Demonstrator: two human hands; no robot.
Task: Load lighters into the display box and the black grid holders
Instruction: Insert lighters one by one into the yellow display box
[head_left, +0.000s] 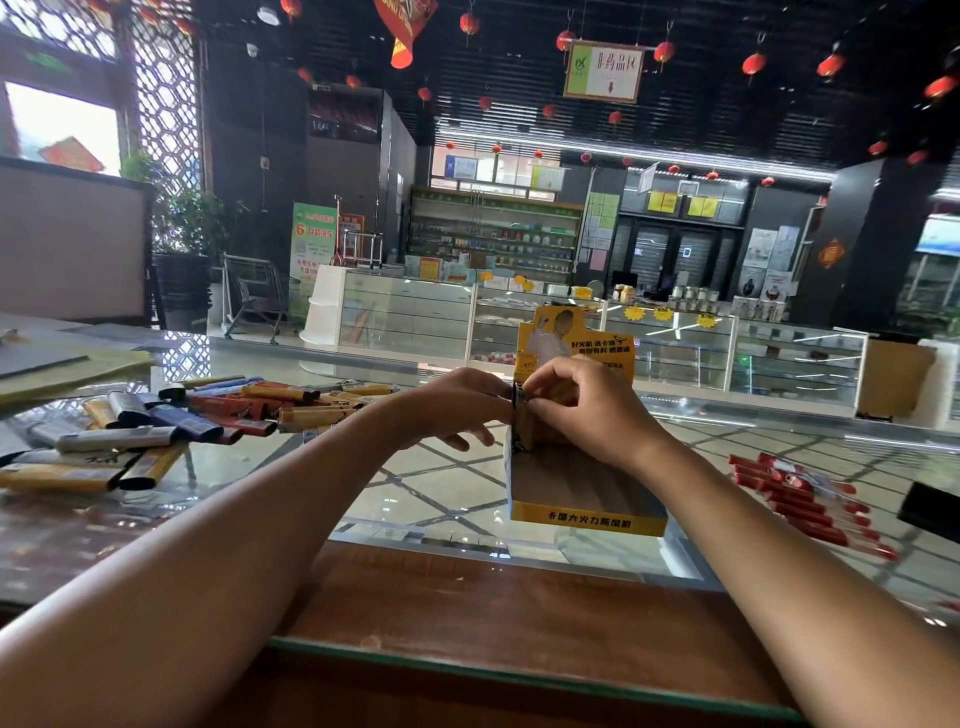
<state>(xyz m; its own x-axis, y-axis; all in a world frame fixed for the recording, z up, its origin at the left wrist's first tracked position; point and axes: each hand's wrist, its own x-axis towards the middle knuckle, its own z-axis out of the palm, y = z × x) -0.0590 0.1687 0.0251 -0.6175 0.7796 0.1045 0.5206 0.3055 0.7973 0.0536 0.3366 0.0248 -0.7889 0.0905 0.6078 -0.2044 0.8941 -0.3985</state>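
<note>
While both hands, left (457, 410) and right (582, 405), pinch what may be a lighter (521, 402) at the box (587, 488) rear, it could slip; pile (171, 421) waits left.

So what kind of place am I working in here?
Most likely a shop, perhaps a pharmacy: glass display counters, stocked wall shelves and a hanging section sign. You're at a glass counter yourself.
</note>
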